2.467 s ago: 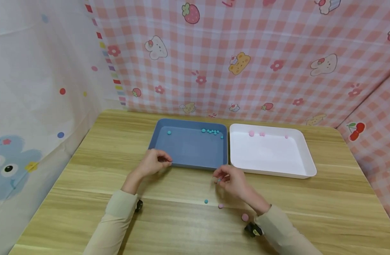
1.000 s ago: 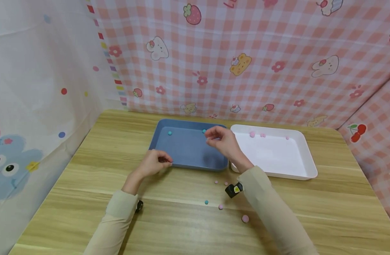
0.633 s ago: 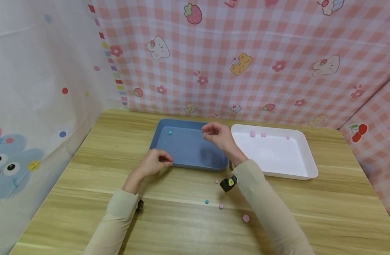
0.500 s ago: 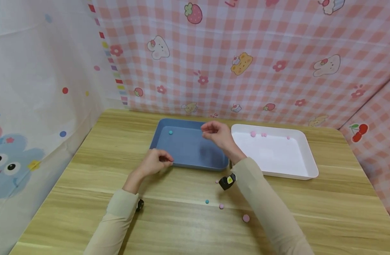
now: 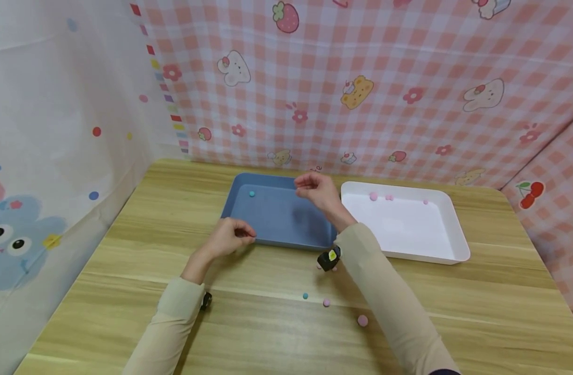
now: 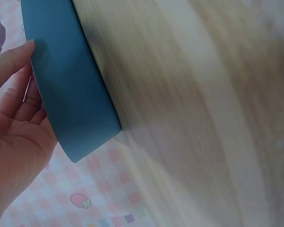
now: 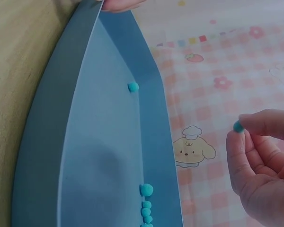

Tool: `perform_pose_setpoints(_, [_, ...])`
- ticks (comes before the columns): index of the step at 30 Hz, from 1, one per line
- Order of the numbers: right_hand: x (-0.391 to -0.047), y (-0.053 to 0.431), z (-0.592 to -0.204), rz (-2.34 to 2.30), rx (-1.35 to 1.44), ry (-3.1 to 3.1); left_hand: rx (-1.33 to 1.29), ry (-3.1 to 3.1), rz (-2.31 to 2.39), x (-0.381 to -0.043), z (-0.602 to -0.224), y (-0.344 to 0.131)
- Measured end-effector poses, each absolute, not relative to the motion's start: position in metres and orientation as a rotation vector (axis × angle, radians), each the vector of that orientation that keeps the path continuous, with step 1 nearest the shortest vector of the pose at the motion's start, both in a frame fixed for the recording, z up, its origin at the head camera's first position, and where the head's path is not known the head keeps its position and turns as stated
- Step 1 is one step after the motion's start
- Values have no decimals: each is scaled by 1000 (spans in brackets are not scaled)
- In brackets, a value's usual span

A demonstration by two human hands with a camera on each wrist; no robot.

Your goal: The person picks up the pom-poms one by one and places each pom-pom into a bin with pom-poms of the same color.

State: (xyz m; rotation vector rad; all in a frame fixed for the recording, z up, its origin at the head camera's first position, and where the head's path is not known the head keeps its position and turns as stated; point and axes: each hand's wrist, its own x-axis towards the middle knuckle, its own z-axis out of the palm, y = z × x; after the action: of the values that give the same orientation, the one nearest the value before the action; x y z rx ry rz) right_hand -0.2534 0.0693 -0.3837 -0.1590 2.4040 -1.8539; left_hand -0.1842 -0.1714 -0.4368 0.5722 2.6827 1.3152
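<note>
A small, round teal ball [image 7: 238, 126] was pinched between the thumb and index finger of the right hand [image 5: 319, 194], raised above the far-right part of the blue-grey, rectangular tray [image 5: 277, 224]. Two and a half seconds earlier that hand had been low over the wood-grain table [image 5: 127, 271], just off the tray's near-right corner; the left hand [image 5: 225, 237] had kept its place, thumb and fingers gripping the tray's near rim by the near-left corner. Inside the tray, a single teal ball [image 5: 251, 194] lay near the far-left corner, and a row of teal balls [image 7: 146, 190] ran along the far edge, now hidden from the head view by the right hand.

To the right, the white, rectangular tray [image 5: 403, 224] carried pink balls [image 5: 373, 196] along its far edge. On the table, nearer its front edge, lay one loose teal ball [image 5: 305, 296], a small pink ball [image 5: 326, 302] and a larger, round pink piece [image 5: 362, 321].
</note>
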Motion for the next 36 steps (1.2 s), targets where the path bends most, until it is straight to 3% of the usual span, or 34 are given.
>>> perform_pose_setpoints(14, [-245,75,-382,-1854,-177,2414,558,2699,1303,-185,-438,-169])
perform_pose_setpoints(36, [-167,92,-388,-1816,-484,2351,551,2699,1320,-184,-437,-171])
